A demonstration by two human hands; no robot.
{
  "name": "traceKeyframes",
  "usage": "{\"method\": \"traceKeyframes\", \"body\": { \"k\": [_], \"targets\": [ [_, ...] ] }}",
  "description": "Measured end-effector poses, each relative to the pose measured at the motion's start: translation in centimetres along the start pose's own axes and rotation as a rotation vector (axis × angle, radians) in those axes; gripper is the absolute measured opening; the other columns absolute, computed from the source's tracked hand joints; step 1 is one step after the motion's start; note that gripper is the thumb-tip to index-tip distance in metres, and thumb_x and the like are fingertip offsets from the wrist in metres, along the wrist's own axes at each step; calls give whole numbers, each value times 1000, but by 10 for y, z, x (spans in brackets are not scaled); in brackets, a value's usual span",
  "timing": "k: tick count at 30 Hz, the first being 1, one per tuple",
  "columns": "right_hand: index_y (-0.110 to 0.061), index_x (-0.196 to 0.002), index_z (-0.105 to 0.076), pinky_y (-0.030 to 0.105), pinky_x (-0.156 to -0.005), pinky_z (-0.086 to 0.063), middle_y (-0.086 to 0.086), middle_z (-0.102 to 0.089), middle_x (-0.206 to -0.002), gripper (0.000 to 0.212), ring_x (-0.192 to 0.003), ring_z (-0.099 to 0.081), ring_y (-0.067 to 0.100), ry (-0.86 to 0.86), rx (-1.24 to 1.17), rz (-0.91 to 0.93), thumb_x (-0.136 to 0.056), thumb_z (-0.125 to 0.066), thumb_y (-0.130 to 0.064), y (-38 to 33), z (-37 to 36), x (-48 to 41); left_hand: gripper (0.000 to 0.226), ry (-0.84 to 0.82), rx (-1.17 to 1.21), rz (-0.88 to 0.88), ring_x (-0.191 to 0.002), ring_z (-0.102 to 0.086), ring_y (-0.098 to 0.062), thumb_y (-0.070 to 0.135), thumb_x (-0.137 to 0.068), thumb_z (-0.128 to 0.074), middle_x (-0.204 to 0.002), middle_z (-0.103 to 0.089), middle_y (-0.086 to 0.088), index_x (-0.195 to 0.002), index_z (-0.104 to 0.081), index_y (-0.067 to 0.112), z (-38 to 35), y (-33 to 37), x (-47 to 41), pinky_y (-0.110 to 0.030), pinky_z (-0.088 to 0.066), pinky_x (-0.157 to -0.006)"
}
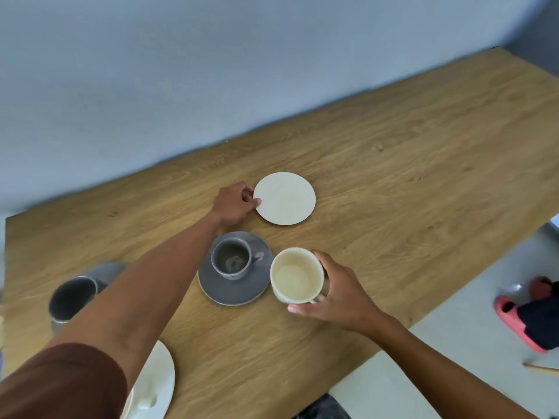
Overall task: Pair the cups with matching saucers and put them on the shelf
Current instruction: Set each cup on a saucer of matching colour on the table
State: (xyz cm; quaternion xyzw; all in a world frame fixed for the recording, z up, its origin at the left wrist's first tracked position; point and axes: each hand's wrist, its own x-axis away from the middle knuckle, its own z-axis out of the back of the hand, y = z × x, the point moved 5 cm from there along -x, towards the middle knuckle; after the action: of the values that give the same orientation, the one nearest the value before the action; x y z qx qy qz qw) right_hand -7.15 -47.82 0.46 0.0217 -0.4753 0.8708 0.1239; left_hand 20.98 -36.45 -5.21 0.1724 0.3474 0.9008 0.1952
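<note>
A cream saucer [286,198] lies on the wooden table [408,164], and my left hand [234,204] pinches its left rim. My right hand [338,293] grips a cream cup [296,275] from the right side, beside a grey saucer [230,290]. A small grey cup [231,258] stands upright on that grey saucer. At the left, a second grey cup [71,299] sits on another grey saucer [107,272], partly hidden by my left forearm. A second cream saucer [157,385] with a cream cup [148,400] on it shows at the near edge, mostly hidden under my sleeve.
A grey-blue wall [181,71] runs along the table's far edge. To the right, the table edge drops to a pale floor [438,358], where a foot in a pink slipper [514,320] rests.
</note>
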Motion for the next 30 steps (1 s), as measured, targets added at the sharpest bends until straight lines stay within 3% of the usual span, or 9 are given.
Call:
{"method": "traceKeyframes", "body": {
  "k": [3,9,16,19,23,27,30],
  "targets": [
    [-46,-121,-49,11,-71,-52,-21,-61,-115,80,-107,-58,-5,57,-81,-26,-56,-95,-35,-6,27,-26,29,4,27,5,-89,-64,-13,36,-81,-74,-84,-67,11,-107,-66,25,-2,-1,1,-42,-50,-94],
    [-31,-125,-54,27,-88,-55,-16,-66,-112,83,-105,-64,2,145,-69,9,-53,-94,-40,-6,58,-105,24,11,75,29,-85,-64,-12,31,-82,-74,-82,-66,11,-104,-66,23,-1,0,5,-28,-49,-81],
    [-29,-122,-56,11,-78,-46,-15,-65,-110,79,-101,-61,1,135,-63,18,-55,-95,-38,-3,60,-169,26,31,82,60,-84,-65,-10,34,-80,-74,-84,-68,11,-103,-68,25,-3,-4,3,-28,-49,-80],
    [-27,-125,-56,12,-78,-46,-12,-66,-112,82,-102,-62,5,101,-47,18,-53,-95,-39,1,54,-186,28,40,61,66,-85,-65,-10,37,-80,-74,-84,-68,12,-105,-69,24,-2,-3,3,-28,-48,-80],
    [-28,-121,-57,22,-85,-51,-14,-65,-109,80,-103,-63,7,59,-35,33,-52,-95,-38,8,49,-195,30,39,58,74,-86,-66,-11,36,-80,-73,-86,-70,10,-107,-69,22,-2,-4,3,-30,-50,-82],
    [-29,-123,-57,8,-77,-45,-17,-64,-106,80,-101,-62,5,37,-30,46,-53,-96,-34,12,47,-197,31,35,69,81,-86,-65,-10,35,-81,-73,-89,-71,7,-109,-69,22,-2,-2,4,-30,-51,-84],
    [-30,-123,-56,13,-80,-46,-17,-64,-107,80,-102,-62,6,28,-33,49,-54,-95,-36,13,48,-198,30,41,67,82,-87,-66,-11,35,-81,-74,-90,-72,7,-108,-69,22,-2,-1,5,-31,-51,-84]
  ]
}}
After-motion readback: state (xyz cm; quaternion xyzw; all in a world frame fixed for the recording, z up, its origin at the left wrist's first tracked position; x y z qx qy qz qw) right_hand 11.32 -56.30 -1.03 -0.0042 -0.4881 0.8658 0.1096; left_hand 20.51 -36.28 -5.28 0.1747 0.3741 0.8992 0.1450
